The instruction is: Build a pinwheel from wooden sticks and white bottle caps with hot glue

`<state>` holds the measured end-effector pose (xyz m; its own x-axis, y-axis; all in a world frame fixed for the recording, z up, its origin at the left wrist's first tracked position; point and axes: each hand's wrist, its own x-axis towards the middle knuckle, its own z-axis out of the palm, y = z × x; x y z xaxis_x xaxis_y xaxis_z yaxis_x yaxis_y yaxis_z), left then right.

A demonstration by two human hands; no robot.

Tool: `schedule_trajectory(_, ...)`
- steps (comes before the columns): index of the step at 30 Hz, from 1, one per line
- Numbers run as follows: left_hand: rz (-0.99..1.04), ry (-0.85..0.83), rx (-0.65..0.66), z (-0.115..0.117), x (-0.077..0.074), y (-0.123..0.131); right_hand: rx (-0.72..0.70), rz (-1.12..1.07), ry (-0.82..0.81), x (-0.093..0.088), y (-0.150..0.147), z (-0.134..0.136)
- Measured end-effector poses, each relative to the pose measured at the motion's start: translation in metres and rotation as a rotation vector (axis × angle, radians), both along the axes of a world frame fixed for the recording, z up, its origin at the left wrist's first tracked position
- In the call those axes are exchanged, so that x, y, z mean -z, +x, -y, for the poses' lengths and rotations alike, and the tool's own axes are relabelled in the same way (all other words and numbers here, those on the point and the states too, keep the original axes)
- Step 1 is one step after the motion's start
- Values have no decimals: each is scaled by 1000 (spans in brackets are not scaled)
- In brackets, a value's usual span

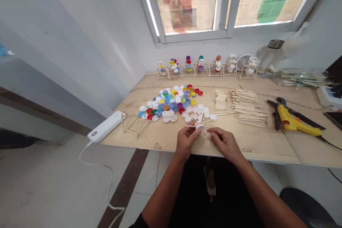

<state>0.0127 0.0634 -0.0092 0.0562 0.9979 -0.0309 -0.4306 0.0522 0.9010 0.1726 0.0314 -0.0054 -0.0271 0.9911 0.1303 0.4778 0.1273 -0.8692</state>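
Near the front edge of the table, my left hand (186,140) pinches a white bottle cap (200,127) between thumb and fingers. Thin wooden sticks stick out from the cap on several sides. At its right, my right hand (223,141) has thumb and fingers closed at the end of one of these sticks. Just beyond the hands lie loose white caps (201,109), and behind them a heap of coloured caps (171,101). A small frame of wooden sticks (136,128) stands at the left front.
A bundle of wooden sticks (247,104) and a stack of shorter sticks (220,100) lie right of the caps. Farther right are a yellow glue gun (294,123) and black-handled cutters (277,114). Cap wheels on stick stands (188,67) line the back. A white power strip (107,127) lies left.
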Motion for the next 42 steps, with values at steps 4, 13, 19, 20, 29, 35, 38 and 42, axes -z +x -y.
schedule_trajectory(4, 67, -9, -26, -2, 3, -2, -2, 9, 6, -1, 0, 0)
schedule_trajectory(13, 66, 16, 6, 1, 2, -3, -10, 15, 8, -2, 1, 1)
schedule_trajectory(19, 28, 39, 55, 2, 2, -4, -10, 15, 9, -1, 2, 0)
schedule_trajectory(20, 13, 45, 64, 1, 2, -5, -7, 13, 9, -1, 2, 0)
schedule_trajectory(29, -160, 80, 158, 2, -8, -6, 4, -14, -16, 2, 3, 0)
schedule_trajectory(35, -148, 56, 165, 3, -9, -7, -2, -14, -27, 4, 4, -1)
schedule_trajectory(38, -122, 61, 163, 2, -8, -8, 21, -61, -12, 6, 5, -1)
schedule_trajectory(42, -116, 71, 174, 1, -6, -9, 87, -159, 14, 9, 5, -2)
